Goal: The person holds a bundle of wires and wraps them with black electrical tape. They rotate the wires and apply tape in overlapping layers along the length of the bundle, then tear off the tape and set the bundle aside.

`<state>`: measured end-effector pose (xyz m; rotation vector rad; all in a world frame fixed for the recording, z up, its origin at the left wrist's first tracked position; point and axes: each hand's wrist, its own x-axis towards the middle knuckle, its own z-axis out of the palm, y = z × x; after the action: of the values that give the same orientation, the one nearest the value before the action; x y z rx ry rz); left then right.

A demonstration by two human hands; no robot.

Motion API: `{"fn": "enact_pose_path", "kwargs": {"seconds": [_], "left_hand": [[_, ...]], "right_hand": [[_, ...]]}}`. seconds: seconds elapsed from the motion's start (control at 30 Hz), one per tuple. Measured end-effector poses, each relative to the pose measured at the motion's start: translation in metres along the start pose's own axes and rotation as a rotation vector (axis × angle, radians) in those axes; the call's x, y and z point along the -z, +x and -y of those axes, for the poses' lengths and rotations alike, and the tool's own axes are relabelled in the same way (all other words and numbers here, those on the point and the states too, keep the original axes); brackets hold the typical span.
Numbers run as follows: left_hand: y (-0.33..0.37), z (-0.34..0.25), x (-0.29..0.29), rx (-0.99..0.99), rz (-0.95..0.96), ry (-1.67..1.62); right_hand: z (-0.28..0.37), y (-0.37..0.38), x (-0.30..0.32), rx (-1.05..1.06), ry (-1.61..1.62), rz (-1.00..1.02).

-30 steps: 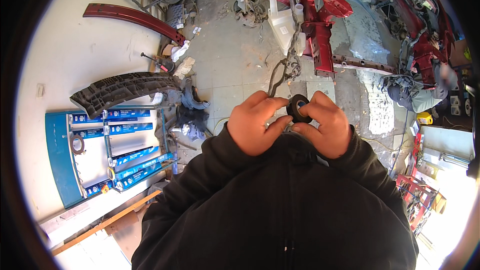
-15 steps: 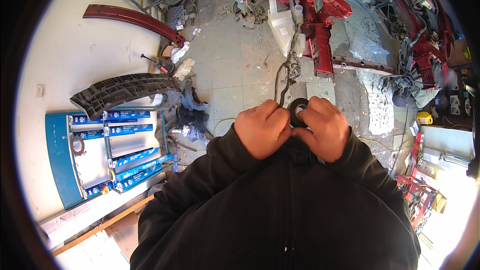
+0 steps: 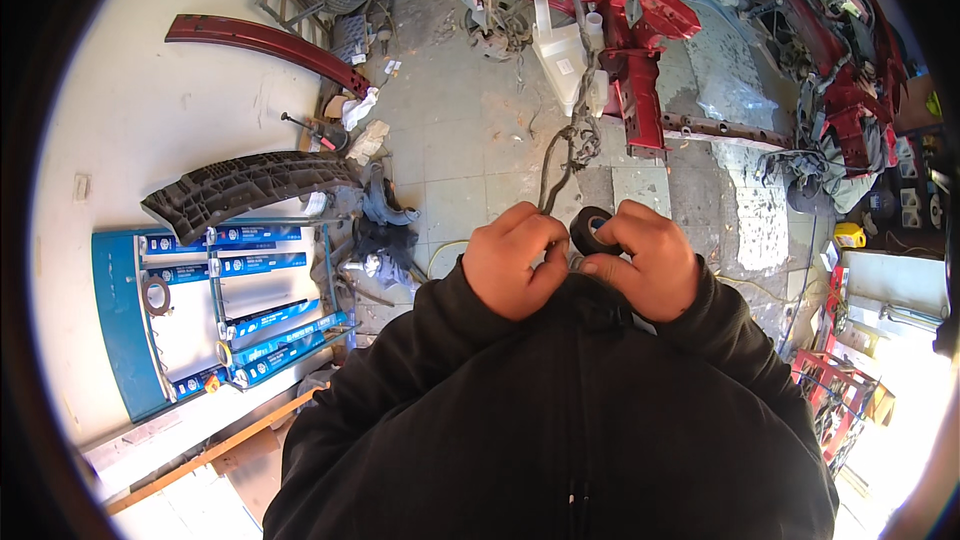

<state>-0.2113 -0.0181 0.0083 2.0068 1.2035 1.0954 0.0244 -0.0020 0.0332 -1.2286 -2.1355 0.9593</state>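
Two hands hold a roll of tape and a wire bundle close to the chest.

The right hand is closed around a black round roll of insulating tape, which sits between thumb and fingers at chest height. The left hand is curled tight on a dark thin wire bundle just beside the roll; the bundle runs up toward the red metal car frame. A black plastic bumper piece lies on the grey tiled floor, well apart to the left.

Tape roll in right hand, left hand just beside, wire bundle beyond
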Motion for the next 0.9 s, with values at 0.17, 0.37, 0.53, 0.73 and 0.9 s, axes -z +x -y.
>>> {"fn": "enact_pose_path", "kwargs": {"seconds": [0.17, 0.37, 0.53, 0.73, 0.9], "left_hand": [[-0.004, -0.004, 0.001, 0.004, -0.016, -0.027], [-0.004, 0.007, -0.007, -0.17, -0.037, 0.056], [-0.005, 0.012, -0.009, -0.308, -0.011, 0.118], [-0.004, 0.01, -0.014, -0.14, 0.092, -0.004], [-0.003, 0.01, -0.01, 0.022, 0.172, -0.196]], "right_hand": [[0.001, -0.001, 0.006, 0.014, 0.005, -0.01], [0.001, -0.002, 0.003, 0.055, 0.036, -0.003], [-0.005, -0.005, 0.005, 0.008, 0.106, 0.052], [-0.014, -0.005, -0.001, 0.072, 0.1, -0.007], [-0.022, -0.005, 0.0, 0.155, 0.076, 0.001]]}}
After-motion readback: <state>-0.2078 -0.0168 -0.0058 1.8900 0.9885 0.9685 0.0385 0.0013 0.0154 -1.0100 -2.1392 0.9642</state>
